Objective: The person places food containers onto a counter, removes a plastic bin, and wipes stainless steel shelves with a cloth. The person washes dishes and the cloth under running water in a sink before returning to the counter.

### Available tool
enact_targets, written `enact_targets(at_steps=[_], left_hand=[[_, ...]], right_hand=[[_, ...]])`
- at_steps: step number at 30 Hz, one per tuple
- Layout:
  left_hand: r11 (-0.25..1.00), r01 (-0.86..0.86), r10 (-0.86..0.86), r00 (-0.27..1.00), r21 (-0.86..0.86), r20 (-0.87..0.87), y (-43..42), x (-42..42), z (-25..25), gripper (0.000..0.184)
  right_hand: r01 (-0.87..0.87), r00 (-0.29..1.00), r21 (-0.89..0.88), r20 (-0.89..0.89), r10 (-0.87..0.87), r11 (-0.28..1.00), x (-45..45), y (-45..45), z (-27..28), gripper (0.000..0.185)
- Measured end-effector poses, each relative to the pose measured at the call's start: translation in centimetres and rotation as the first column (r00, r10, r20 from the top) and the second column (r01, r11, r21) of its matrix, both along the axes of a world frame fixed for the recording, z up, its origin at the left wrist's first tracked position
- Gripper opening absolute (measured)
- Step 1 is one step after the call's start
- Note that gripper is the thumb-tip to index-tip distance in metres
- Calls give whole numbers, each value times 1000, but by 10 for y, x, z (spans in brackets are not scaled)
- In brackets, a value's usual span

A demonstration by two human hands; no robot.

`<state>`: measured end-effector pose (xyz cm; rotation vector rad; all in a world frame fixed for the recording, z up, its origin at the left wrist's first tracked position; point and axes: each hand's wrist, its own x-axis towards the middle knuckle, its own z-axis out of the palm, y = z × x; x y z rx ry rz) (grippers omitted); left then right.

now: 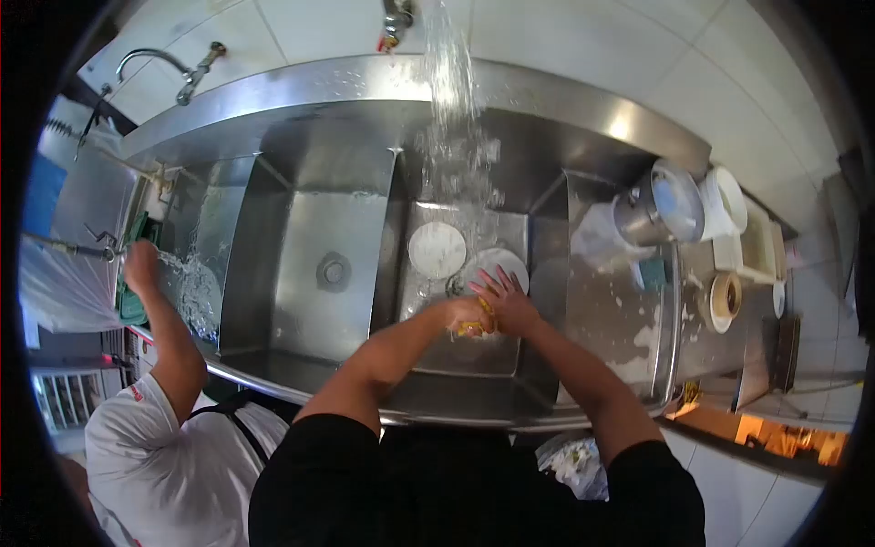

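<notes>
A small yellow thing [471, 328] is caught between the two hands low in the steel basin [483, 362], near its front wall; it is too blurred and covered to identify. The left hand [467, 314] looks curled closed around it, though motion blur softens its outline. The right hand [508, 303] lies against the left, its fingers fanned wide.

Wet surfaces probably make for a slippery grip, so the yellow thing is best kept well inside the left palm, with the spread right fingers bracing steadily instead of squeezing hard. Light, even pressure and loose wrists should serve better than force, and both hands are best kept from knocking what lies beside them.

Just beyond the right hand, and partly hidden by it, lies a white disc [507, 263]; a second white round piece [437, 250] lies to its left. Behind them a broad water stream [447, 82] pours into the basin, so working in front of it should limit splashing.

Farther right, the drainboard [597, 314] carries a green pad [652, 273] and a metal pot [638, 219]. At far left, a co-worker's hand [141, 266] is over another basin, near running water.
</notes>
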<state>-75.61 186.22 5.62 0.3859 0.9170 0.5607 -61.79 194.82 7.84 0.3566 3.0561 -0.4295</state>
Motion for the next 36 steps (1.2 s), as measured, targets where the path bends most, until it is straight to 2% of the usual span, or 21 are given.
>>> enact_targets(at_steps=[1,2,4,6,7,9,11,13,14,16,17,20,22,25,28,30,31,32,33,35,36], left_hand=[[1000,19,-19,1000,-22,3,5,-4,6,11],[987,161,-151,946,13,-288,9,-8,8,14],[950,312,-255,790,7,-558,11,-11,25,17],[831,513,-122,545,215,-830,5,-9,47,24],[828,520,-133,543,208,-829,3,-7,31,24],[703,710,-105,162,42,-981,2,-6,11,31],[701,713,-132,116,-10,-984,0,-11,25,33],[701,711,-157,73,-59,-985,-1,-17,58,35],[649,761,-57,66,14,-996,-1,-20,68,37],[584,808,44,68,81,-997,-1,-29,69,38],[498,859,118,66,117,-991,0,-35,65,37],[327,926,260,105,190,-960,4,-49,62,33],[238,944,328,144,230,-934,5,-54,60,30],[265,922,425,151,282,-892,4,-50,52,28],[485,791,516,86,373,-852,-1,-38,12,23],[858,-14,497,280,514,-821,1,-29,-23,29],[859,-12,494,283,512,-822,4,-28,-34,29],[748,-556,660,563,362,-497,9,-29,-44,33],[527,-845,842,533,-84,-78,13,-27,-49,36],[468,-871,883,468,-149,36,17,-17,-52,33],[409,-882,913,392,-234,118,22,-15,-62,32]], right_hand=[[-145,981,32,-122,148,989,-3,3,-13,75],[-130,984,9,-123,130,991,-4,1,-14,75],[125,991,-495,97,-88,860,-12,2,-6,62],[152,977,-432,199,-71,889,-18,0,0,58],[160,953,-351,300,-51,923,-20,-1,5,53],[167,952,-444,304,-28,880,-24,-4,16,50],[170,954,-529,301,-4,831,-27,-6,9,47],[-106,983,-602,-183,-8,791,-30,-12,-18,36],[-102,983,-604,-184,-14,790,-28,-15,-27,36],[150,967,-971,106,-230,186,-28,-22,-27,29],[149,967,-971,104,-233,185,-27,-23,-27,29],[238,929,-939,295,-224,-248,-27,-25,-12,26],[253,945,-711,326,12,-656,-27,-21,-24,24],[275,909,-825,390,-146,-494,-27,-19,-21,20],[71,843,-696,424,-330,-714,-28,2,-29,25],[-25,723,-700,480,-496,-714,-37,13,-23,31],[-119,569,-706,528,-631,-698,-42,14,-22,38],[-48,517,-776,520,-680,-629,-49,14,-34,46],[-49,514,-775,521,-681,-630,-58,6,-29,46],[137,438,-907,415,-797,-397,-82,-8,-10,58],[191,442,-920,393,-806,-343,-94,-7,-81,57]])
